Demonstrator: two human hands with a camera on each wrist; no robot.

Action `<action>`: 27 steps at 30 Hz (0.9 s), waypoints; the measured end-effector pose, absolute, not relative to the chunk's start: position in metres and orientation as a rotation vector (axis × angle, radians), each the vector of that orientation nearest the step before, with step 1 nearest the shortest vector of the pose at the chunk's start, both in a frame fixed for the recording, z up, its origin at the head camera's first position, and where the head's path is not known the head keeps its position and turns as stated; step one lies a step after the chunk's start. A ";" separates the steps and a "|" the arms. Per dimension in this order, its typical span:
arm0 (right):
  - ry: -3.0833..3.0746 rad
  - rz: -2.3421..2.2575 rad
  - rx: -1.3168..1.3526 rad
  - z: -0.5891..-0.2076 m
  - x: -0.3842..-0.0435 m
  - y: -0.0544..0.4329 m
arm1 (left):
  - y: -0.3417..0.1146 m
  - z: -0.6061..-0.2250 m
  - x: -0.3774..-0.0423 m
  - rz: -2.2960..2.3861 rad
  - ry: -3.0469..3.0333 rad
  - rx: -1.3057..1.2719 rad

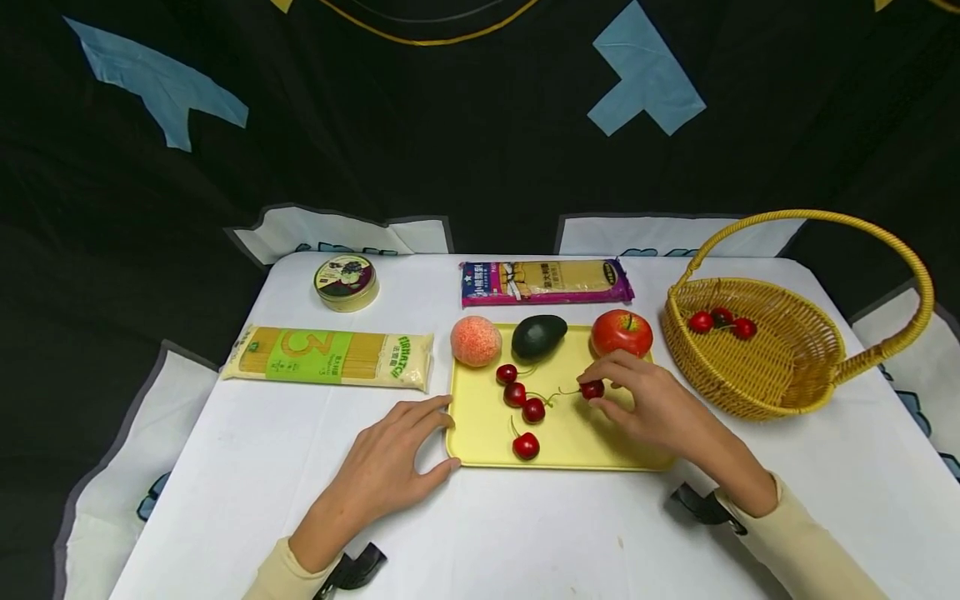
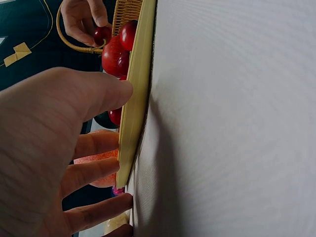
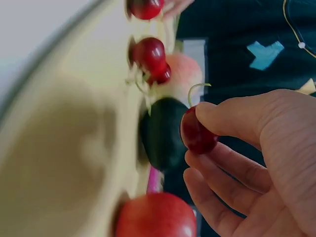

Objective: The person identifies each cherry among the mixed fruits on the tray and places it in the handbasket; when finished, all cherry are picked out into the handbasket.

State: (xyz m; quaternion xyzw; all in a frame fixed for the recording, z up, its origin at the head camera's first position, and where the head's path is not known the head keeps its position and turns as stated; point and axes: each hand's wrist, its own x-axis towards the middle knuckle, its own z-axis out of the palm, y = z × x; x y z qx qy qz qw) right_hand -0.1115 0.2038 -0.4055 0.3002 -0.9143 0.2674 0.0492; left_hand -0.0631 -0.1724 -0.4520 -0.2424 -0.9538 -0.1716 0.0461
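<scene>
Thumb and fingertips of my right hand (image 1: 663, 408) pinch a dark red cherry (image 3: 198, 132) with a green stem. In the head view this hand is over the right part of a yellow tray (image 1: 480, 446). My left hand (image 1: 386, 462) rests at the tray's left edge, its thumb (image 2: 111, 94) and fingertips against the rim, fingers loosely extended. Several cherries lie on the tray, one (image 1: 526, 446) near its front edge. Along the tray's back sit a peach (image 1: 476, 341), an avocado (image 1: 539, 337) and a red apple (image 1: 622, 332), partly behind my right hand.
A wicker basket (image 1: 690, 367) with a tall handle stands right of the tray, with 3 cherries (image 1: 723, 318) inside. One spaghetti pack (image 1: 330, 357) lies left; another purple-edged pack (image 1: 546, 282) lies behind the tray. A round tin (image 1: 346, 283) stands at the back left.
</scene>
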 end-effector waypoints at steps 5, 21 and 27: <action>-2.716 0.775 0.853 -0.397 -0.117 0.220 | -0.173 -0.452 -0.063 -0.528 -2.905 -0.739; -2.615 0.682 0.572 -0.373 -0.123 0.287 | -0.172 -0.452 -0.063 -0.507 -2.909 -0.746; -2.637 0.662 0.436 -0.382 -0.132 0.307 | -0.172 -0.452 -0.063 -0.514 -2.901 -0.745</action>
